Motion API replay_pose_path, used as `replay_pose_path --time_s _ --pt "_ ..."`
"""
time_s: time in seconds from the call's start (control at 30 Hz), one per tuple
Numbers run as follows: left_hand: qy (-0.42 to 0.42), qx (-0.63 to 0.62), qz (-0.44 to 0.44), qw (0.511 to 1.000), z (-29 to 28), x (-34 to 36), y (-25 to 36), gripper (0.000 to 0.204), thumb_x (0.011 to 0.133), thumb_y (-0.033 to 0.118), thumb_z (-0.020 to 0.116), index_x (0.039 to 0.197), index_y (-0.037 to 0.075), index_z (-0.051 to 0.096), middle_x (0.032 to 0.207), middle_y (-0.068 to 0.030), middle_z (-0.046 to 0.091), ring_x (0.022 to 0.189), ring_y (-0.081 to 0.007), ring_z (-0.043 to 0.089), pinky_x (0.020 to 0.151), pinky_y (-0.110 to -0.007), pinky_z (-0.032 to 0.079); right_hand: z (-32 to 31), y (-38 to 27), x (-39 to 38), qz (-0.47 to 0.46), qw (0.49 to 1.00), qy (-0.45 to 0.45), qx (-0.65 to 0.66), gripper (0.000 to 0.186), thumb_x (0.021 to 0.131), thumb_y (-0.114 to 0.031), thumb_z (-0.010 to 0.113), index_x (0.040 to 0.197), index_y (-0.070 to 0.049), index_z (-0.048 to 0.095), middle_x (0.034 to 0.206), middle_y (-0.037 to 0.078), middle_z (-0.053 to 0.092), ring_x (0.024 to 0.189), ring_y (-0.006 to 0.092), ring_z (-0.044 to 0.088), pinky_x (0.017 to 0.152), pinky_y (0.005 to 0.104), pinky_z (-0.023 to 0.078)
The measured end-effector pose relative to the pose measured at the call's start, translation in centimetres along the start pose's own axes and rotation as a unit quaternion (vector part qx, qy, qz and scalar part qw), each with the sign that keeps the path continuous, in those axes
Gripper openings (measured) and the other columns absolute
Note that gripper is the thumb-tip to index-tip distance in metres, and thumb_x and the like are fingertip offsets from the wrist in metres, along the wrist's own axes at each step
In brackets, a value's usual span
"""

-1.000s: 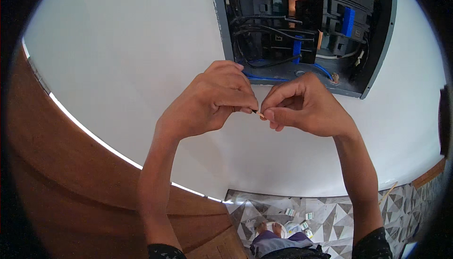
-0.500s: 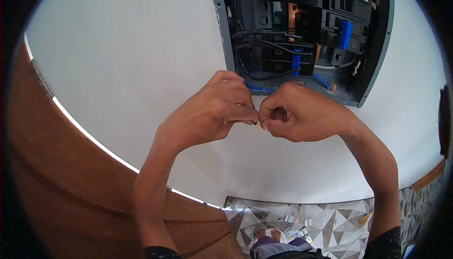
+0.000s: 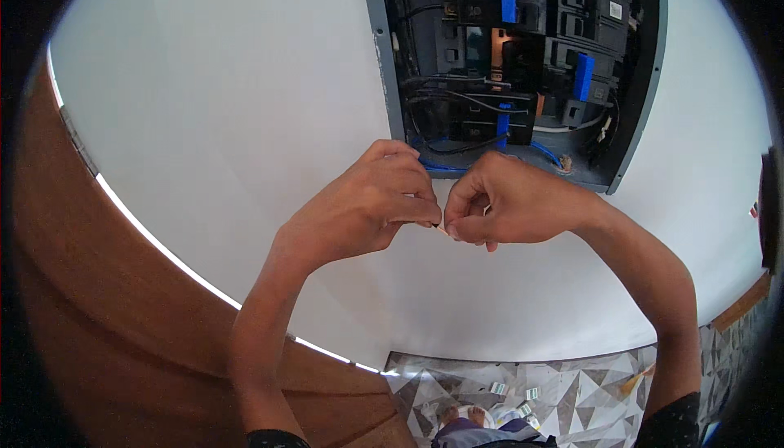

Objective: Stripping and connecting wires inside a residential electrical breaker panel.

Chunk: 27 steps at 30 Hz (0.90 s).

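Note:
My left hand [image 3: 363, 203] is closed in a pinch on a thin wire [image 3: 442, 228], just below the lower edge of an open electrical panel [image 3: 506, 172]. A short bit of the wire, dark then pale copper-coloured, shows between the two hands. Its other end is pinched between the thumb and finger of my right hand [image 3: 523, 201]. The rest of the wire is hidden by my fingers. Inside the panel sit rows of black circuit breakers [image 3: 478, 11] with blue switch pieces [image 3: 582, 77]. Black wires [image 3: 465, 93] and a blue wire [image 3: 545, 152] run through its lower part.
A white wall [image 3: 245, 105] surrounds the panel. On the left is a brown wooden door [image 3: 122, 301] with a hinge. Down on the patterned tile floor [image 3: 580, 391], small boxes [image 3: 498, 388] lie near my feet [image 3: 469, 415].
The panel sits slightly lower and further left in the picture. My hands are a little further apart, and a fingertip now shows below my right hand.

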State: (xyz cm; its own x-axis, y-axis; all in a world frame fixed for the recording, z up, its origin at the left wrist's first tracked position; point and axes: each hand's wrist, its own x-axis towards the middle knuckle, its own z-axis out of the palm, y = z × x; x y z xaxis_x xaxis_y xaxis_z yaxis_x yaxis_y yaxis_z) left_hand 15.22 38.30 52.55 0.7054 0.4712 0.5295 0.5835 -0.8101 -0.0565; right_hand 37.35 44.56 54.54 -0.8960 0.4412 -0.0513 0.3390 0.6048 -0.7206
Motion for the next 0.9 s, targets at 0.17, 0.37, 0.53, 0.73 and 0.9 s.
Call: replay_pose_path --time_s 0.17,0.37,0.53,0.73,0.9 --pt "-0.006 -0.006 -0.003 1.000 -0.5 0.0 0.4 0.027 0.063 -0.009 0.071 0.081 0.010 0.072 0.081 -0.0009 0.063 0.091 -0.0208 0.060 0.103 -0.040 0.041 0.1 -0.6 0.3 -0.004 1.000 -0.012 -0.010 0.016 0.084 -0.013 0.066 0.079 0.002 0.068 0.069 0.005 0.066 0.060 0.0108 0.062 0.055 0.0256 0.051" --pt "-0.011 -0.014 0.004 1.000 -0.1 0.1 -0.2 0.028 0.063 -0.009 0.071 0.083 0.010 0.072 0.079 -0.0017 0.063 0.091 -0.0213 0.061 0.102 -0.039 0.040 0.1 -0.6 0.3 -0.005 0.999 0.003 -0.054 0.016 0.081 -0.012 0.065 0.075 0.002 0.066 0.065 0.005 0.064 0.060 0.0115 0.062 0.056 0.0281 0.049" --pt "-0.017 0.009 0.005 1.000 -0.3 0.2 0.0 0.027 0.063 -0.009 0.071 0.083 0.009 0.072 0.079 -0.0019 0.064 0.090 -0.0214 0.060 0.100 -0.038 0.041 0.7 -1.3 -0.2 -0.050 0.987 0.049 -0.144 0.013 0.078 -0.009 0.064 0.075 0.003 0.066 0.064 0.008 0.064 0.058 0.0148 0.062 0.059 0.0311 0.049" --pt "0.016 -0.016 0.002 1.000 0.1 -0.2 -0.2 0.026 0.066 -0.010 0.070 0.084 0.009 0.073 0.081 -0.0013 0.065 0.090 -0.0189 0.061 0.103 -0.037 0.041 1.5 -1.0 -1.0 -0.072 0.974 0.107 -0.188 0.011 0.078 -0.006 0.062 0.078 0.004 0.066 0.067 0.010 0.064 0.061 0.0163 0.063 0.058 0.0309 0.050" --pt "0.074 -0.088 -0.008 0.993 0.9 -0.7 -0.9 0.025 0.069 -0.008 0.072 0.085 0.010 0.073 0.083 0.0001 0.067 0.087 -0.0168 0.063 0.105 -0.040 0.042 2.1 0.0 -1.5 -0.064 0.992 0.112 0.011 0.014 0.091 -0.012 0.063 0.090 0.002 0.065 0.079 0.005 0.066 0.065 0.0109 0.062 0.057 0.0252 0.051"
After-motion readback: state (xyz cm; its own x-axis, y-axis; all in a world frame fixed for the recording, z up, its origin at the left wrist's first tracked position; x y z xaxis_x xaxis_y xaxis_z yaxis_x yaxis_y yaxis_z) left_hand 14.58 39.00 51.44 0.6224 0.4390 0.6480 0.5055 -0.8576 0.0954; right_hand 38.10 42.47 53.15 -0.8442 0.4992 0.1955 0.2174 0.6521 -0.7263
